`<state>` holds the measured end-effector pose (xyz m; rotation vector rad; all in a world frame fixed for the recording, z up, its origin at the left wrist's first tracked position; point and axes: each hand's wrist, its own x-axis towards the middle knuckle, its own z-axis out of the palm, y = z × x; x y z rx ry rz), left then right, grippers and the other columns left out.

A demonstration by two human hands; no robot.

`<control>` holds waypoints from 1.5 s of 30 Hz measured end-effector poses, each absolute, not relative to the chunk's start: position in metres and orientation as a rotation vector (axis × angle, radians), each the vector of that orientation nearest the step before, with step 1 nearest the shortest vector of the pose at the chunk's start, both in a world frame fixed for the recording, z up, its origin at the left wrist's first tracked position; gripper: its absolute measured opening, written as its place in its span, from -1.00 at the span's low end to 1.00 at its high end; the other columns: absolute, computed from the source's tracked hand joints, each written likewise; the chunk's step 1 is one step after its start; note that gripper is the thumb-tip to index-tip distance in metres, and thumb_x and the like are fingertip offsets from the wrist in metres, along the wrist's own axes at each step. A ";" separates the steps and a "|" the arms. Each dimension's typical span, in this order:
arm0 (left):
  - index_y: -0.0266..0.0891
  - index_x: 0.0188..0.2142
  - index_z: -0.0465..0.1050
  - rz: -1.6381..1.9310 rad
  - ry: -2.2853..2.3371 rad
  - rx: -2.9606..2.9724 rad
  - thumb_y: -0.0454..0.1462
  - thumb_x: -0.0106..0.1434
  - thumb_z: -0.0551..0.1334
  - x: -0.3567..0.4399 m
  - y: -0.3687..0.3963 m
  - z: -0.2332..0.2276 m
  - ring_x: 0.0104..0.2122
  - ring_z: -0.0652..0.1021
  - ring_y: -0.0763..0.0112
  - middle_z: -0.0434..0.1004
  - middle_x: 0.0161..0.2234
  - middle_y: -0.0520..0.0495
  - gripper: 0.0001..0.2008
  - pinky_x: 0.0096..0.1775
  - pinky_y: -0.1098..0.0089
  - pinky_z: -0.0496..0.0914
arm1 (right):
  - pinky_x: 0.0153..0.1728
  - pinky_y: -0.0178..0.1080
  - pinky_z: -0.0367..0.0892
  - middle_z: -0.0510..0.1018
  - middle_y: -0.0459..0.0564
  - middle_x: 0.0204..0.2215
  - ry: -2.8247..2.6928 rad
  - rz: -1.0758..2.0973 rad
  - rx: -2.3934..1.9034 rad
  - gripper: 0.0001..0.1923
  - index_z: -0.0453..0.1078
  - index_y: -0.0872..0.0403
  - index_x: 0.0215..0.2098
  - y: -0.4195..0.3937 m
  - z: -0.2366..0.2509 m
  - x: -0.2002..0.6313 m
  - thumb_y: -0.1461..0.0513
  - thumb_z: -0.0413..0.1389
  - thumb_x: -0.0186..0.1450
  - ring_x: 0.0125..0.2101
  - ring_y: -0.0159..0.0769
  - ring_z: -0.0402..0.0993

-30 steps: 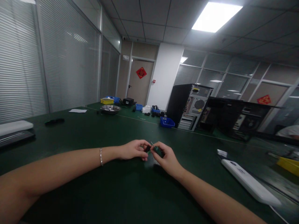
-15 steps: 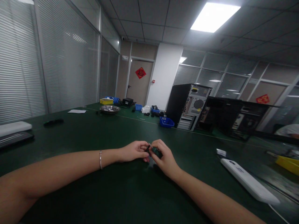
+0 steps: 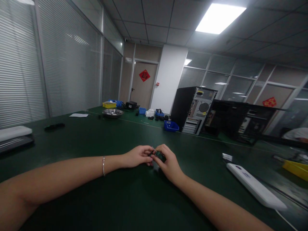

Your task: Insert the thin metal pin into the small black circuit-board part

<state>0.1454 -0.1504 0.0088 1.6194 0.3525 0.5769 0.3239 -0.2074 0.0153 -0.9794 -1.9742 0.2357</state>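
Both my hands meet over the middle of the dark green tabletop [image 3: 134,192], fingertips almost touching. My left hand [image 3: 138,156] pinches a small dark piece [image 3: 151,153] between thumb and fingers; its kind is too small to make out. In the curled fingers of my right hand [image 3: 169,162] lies a dark green object [image 3: 160,156]. A thin metal rod [image 3: 154,149] shows beside it, pointing up and left over the dark piece. Fingers hide most of both items.
A white power strip [image 3: 256,186] lies to the right, near a yellow bin [image 3: 295,170]. Beyond my hands stand a blue bin [image 3: 171,126] and a black computer tower [image 3: 185,109]. A metal dish [image 3: 112,113] sits far left; a dark slim object [image 3: 54,126] lies nearer.
My hands stay in nearly the same place. The fingers and the small dark piece have shifted slightly, and the reddish patch under my left fingers no longer shows.
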 end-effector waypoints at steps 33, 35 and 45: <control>-0.35 -0.12 0.31 0.557 0.384 1.140 -0.38 0.09 0.32 0.139 -0.146 0.008 -0.17 0.56 0.21 0.49 -0.21 -0.18 -0.64 0.05 0.08 0.30 | -0.29 -0.26 0.28 0.43 -0.04 -0.34 -2.081 0.289 -1.015 -0.81 0.41 0.04 -0.19 -0.206 0.020 0.331 0.28 0.17 0.20 -0.30 -0.27 0.38; -0.35 -0.12 0.30 0.553 0.381 1.139 -0.39 0.09 0.32 0.139 -0.146 0.008 -0.17 0.56 0.21 0.49 -0.21 -0.18 -0.65 0.05 0.07 0.30 | -0.30 -0.27 0.28 0.43 -0.05 -0.34 -2.079 0.289 -1.019 -0.82 0.40 0.05 -0.20 -0.207 0.020 0.330 0.29 0.15 0.20 -0.31 -0.27 0.37; -0.34 -0.11 0.29 0.555 0.335 1.156 -0.41 0.10 0.31 0.139 -0.146 0.007 -0.14 0.55 0.21 0.50 -0.18 -0.20 -0.64 0.07 0.04 0.26 | -0.30 -0.27 0.27 0.40 -0.04 -0.32 -2.041 0.299 -0.983 -0.83 0.36 0.05 -0.20 -0.208 0.019 0.329 0.31 0.11 0.22 -0.30 -0.28 0.36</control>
